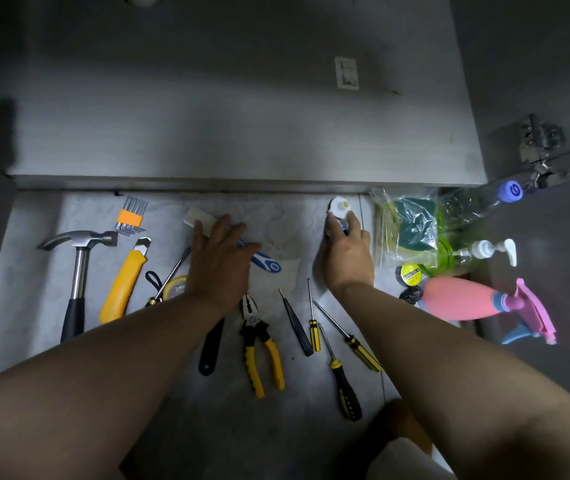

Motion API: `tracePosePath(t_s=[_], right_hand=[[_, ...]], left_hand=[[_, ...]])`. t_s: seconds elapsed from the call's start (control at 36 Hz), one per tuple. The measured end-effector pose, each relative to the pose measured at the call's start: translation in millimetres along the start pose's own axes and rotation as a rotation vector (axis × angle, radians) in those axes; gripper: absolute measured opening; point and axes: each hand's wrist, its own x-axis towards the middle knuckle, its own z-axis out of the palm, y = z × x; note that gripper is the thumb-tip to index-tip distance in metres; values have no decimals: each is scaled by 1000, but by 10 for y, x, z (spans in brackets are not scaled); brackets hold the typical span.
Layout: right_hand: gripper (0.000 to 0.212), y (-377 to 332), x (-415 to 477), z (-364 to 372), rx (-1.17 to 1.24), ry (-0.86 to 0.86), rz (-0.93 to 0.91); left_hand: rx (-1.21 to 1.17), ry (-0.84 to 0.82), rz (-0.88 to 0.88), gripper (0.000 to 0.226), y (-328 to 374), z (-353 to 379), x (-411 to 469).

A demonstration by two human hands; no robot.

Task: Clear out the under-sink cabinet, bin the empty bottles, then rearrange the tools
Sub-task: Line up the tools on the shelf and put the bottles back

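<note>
Head: right hand (345, 252) grips round white spool (339, 205); left hand (221, 261) flat.

One hammer (80, 258), one utility knife (122, 285), one pliers (259, 341), four yellow-and-black screwdrivers (314, 336) (363, 353) (344, 393) (153, 300), one spray bottle (460, 299), one pump bottle (481, 250).

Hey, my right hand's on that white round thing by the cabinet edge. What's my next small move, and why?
Probably lift the white round thing off the floor and set it inside the cabinet. Your right hand already grips it and the cabinet opening is directly ahead. Your left hand lies open over the blue-handled tool.
</note>
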Motion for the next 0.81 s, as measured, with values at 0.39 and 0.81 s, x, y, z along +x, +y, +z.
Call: tracePosePath(t_s=[0.39, 0.81], right_hand=[[37, 133, 163, -27, 109, 32, -27], [40, 174, 45, -68, 73, 136, 70]], left_hand=[[-33, 21, 9, 49, -13, 15, -10], [-63, 2, 18, 46, -23, 24, -11]])
